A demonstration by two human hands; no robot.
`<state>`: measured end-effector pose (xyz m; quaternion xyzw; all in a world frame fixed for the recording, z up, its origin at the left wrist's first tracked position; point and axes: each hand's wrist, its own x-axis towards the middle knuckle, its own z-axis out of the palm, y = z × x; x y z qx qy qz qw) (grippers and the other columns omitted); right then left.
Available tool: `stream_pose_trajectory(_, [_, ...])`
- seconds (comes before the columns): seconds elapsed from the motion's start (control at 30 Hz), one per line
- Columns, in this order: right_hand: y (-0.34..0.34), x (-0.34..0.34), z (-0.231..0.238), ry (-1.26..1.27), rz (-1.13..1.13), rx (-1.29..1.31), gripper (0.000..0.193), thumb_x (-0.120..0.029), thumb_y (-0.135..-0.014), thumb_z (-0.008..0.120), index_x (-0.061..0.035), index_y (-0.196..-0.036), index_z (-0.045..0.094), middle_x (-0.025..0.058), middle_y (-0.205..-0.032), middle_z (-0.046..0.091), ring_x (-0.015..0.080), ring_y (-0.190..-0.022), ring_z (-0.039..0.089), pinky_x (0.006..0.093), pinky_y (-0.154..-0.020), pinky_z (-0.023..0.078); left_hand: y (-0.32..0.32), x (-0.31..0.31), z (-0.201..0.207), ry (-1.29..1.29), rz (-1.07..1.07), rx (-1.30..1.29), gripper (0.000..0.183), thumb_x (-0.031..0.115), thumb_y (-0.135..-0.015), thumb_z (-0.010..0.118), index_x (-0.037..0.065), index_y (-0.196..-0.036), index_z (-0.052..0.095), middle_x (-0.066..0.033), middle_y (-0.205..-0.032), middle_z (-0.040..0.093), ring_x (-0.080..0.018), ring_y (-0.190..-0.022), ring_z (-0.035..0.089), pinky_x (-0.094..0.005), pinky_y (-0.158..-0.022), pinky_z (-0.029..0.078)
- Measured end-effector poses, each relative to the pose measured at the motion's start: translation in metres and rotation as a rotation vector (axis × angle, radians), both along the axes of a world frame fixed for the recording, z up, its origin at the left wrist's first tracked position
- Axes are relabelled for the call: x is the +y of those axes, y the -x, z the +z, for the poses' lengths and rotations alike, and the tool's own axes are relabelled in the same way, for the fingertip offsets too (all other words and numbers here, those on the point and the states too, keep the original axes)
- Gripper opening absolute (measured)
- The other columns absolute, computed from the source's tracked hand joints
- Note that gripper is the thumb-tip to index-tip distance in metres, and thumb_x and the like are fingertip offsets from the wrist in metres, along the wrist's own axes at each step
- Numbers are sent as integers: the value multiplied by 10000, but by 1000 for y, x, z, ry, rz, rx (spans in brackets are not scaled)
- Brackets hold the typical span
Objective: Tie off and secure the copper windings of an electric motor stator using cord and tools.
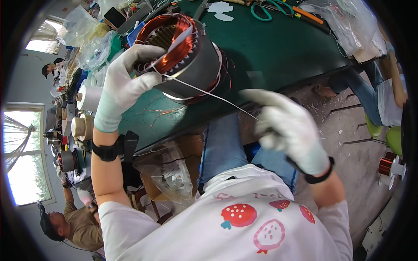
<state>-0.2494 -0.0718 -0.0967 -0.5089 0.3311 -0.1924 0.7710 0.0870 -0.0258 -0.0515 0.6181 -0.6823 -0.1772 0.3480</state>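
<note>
**Lacing a stator winding by hand**

The left hand (128, 78), in a white glove, closes its fingers over the rim of a motor stator (187, 56) that rests tilted on the edge of the green table (278, 48), its copper coils (167, 43) facing the person. The right hand (289, 130), also gloved and blurred, is curled narrowly around the end of a white lacing cord (209, 93), which runs taut from the coil end down to that hand; whether a needle is pinched there cannot be told.

To do this well, I judge the cord should be drawn straight along its line with steady tension, while the left thumb pins the last loop against the winding so it cannot slacken. The stator should stay braced on the table edge so the pull does not roll it.

Scissors with green handles (263, 11) lie at the far side, well apart.
</note>
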Motion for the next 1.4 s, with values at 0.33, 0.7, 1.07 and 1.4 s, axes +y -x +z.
stream_pose_trajectory(0.33, [-118,-11,5,319,88,-61,309,-278,-1028,537,-7,-1034,685,89,-651,619,141,-543,588,291,-541,471,-11,-49,51,-226,-215,-391,281,162,-941,605,-23,-1142,667,-79,-980,692,-153,-949,633,-293,-864,498])
stream_pose_trajectory(0.7, [-90,-6,24,1,311,-453,400,-166,-930,672,-43,-1298,578,52,-934,602,101,-746,536,262,-628,466,32,-16,83,208,-451,-798,274,-36,-774,652,46,-1033,688,-92,-1090,695,-154,-954,656,-304,-856,519])
stream_pose_trajectory(1.07, [-104,-28,-3,1498,-169,2,169,-235,-903,607,-143,-942,744,97,-873,635,302,-824,664,407,-760,539,-8,-49,59,-409,-358,-495,199,-15,-910,578,-19,-1108,593,-82,-987,602,-180,-974,591,-315,-901,477])
stream_pose_trajectory(1.4, [193,35,-105,264,-540,69,288,-161,-1008,523,51,-1170,631,79,-1052,622,150,-850,606,268,-844,502,-13,-54,48,-402,-392,-467,216,44,-935,588,-45,-1132,596,-180,-1029,611,-316,-947,587,-364,-903,475])
